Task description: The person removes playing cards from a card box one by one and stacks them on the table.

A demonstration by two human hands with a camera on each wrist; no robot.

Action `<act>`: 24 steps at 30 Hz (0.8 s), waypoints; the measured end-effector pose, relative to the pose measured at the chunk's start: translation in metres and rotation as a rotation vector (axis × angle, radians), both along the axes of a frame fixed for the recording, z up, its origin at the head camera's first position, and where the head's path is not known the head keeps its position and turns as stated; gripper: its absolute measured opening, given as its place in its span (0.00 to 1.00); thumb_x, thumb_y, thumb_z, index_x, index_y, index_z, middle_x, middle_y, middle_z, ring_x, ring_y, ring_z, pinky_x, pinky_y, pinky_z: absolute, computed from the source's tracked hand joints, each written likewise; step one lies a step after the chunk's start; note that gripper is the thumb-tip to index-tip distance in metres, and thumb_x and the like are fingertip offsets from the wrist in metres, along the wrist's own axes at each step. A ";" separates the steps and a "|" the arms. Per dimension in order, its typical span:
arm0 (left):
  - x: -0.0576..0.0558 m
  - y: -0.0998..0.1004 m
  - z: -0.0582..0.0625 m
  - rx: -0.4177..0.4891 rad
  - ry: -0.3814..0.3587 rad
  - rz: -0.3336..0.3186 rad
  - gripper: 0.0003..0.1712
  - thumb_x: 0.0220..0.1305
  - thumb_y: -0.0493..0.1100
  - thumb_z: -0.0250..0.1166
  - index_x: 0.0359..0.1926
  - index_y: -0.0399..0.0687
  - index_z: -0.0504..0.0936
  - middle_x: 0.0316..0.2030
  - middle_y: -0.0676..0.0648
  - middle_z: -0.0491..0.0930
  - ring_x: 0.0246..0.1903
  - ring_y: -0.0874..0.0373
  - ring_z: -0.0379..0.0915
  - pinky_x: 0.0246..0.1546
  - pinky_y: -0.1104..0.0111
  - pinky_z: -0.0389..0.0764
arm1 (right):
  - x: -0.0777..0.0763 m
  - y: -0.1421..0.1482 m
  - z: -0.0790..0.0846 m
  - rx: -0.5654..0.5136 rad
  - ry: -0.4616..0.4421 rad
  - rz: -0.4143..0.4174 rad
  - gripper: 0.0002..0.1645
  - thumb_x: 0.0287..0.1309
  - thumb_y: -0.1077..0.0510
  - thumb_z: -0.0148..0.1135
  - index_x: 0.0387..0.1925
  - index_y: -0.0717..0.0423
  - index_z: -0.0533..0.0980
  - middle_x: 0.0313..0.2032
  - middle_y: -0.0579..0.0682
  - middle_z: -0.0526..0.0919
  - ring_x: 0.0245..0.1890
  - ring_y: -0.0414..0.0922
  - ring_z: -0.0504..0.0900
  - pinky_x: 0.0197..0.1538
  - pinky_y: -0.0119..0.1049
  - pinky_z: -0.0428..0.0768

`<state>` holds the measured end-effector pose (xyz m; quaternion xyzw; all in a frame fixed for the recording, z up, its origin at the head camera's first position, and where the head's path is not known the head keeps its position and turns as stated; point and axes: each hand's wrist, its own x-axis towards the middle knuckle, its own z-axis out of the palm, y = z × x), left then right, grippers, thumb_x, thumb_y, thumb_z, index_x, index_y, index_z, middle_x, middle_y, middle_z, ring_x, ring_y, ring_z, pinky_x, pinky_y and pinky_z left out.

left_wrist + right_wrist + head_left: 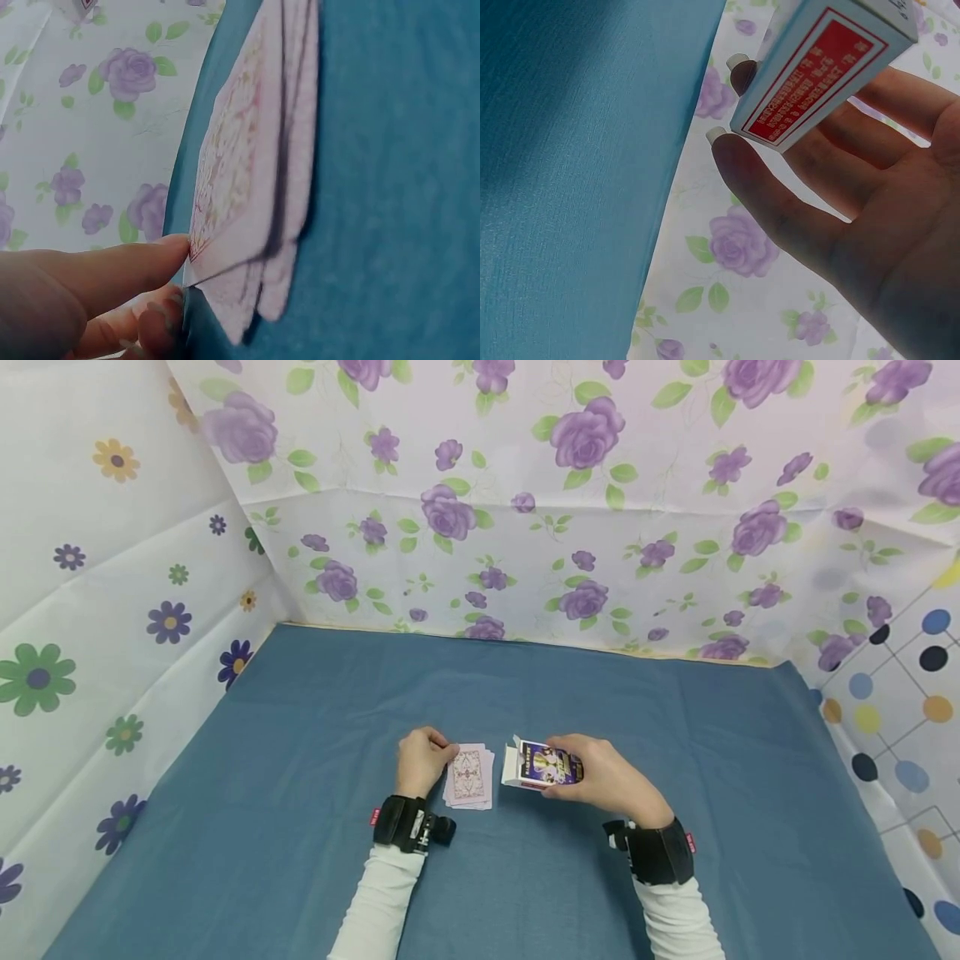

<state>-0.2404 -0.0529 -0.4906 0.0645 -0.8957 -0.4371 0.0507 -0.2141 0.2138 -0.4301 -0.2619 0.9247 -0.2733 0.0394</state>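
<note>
A loose stack of playing cards (468, 774) lies face down on the blue cloth, showing an ornate patterned back. At its upper left corner my left hand (422, 762) pinches the top card, thumb above and fingers below; close up, the left wrist view shows that card (232, 180) with others slightly fanned under it. To the right, my right hand (603, 777) grips a dark blue card box (547, 764) by its sides, above the cloth. The box's white flap (511, 764) is open toward the cards. A red printed panel (817, 79) marks the box's narrow side. What the box contains is hidden.
Blue cloth (322, 718) covers the table around both hands. Behind it hangs a sheet with purple flowers (450, 514); a flower-print sheet (112, 635) borders the left and a dotted one (892, 727) the right. Each wrist wears a black strap (660, 852).
</note>
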 end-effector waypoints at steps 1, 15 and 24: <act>0.001 0.001 0.002 -0.009 0.000 -0.006 0.09 0.61 0.39 0.67 0.36 0.36 0.80 0.25 0.41 0.80 0.22 0.55 0.72 0.24 0.66 0.70 | 0.000 0.000 0.000 -0.001 0.001 0.000 0.37 0.48 0.49 0.75 0.58 0.60 0.75 0.51 0.55 0.81 0.42 0.42 0.78 0.44 0.38 0.77; 0.022 0.044 0.046 0.111 0.108 -0.507 0.04 0.66 0.42 0.63 0.37 0.47 0.81 0.18 0.50 0.66 0.15 0.63 0.54 0.21 0.71 0.58 | 0.001 0.000 0.003 0.005 -0.004 -0.016 0.38 0.48 0.51 0.75 0.59 0.62 0.73 0.53 0.57 0.80 0.43 0.43 0.79 0.42 0.37 0.77; 0.026 0.045 0.057 0.096 0.037 -0.505 0.02 0.63 0.37 0.64 0.34 0.44 0.83 0.15 0.53 0.59 0.13 0.64 0.49 0.20 0.72 0.54 | 0.002 0.000 0.002 -0.025 0.034 -0.016 0.37 0.47 0.52 0.76 0.58 0.60 0.74 0.53 0.56 0.81 0.42 0.43 0.79 0.41 0.36 0.78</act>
